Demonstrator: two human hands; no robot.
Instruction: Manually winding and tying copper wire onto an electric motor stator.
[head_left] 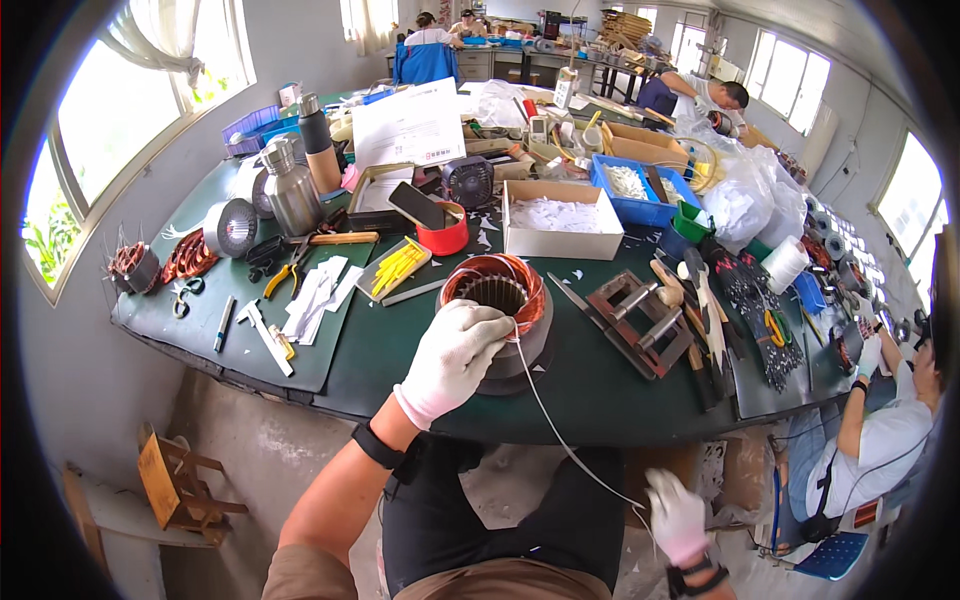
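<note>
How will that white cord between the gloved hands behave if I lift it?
The white cord is probably floppy, since it curves from near the left hand toward the right hand. It's likely light, looking thin beside the copper windings. Its upper end may resist pulling, since it seems to reach the windings.

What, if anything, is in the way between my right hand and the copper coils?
Nothing visible blocks the right side of the coils. The white cord spans the gap to your right hand, the near edge of the table lies between in this view, and your left hand covers their near left part.
</note>
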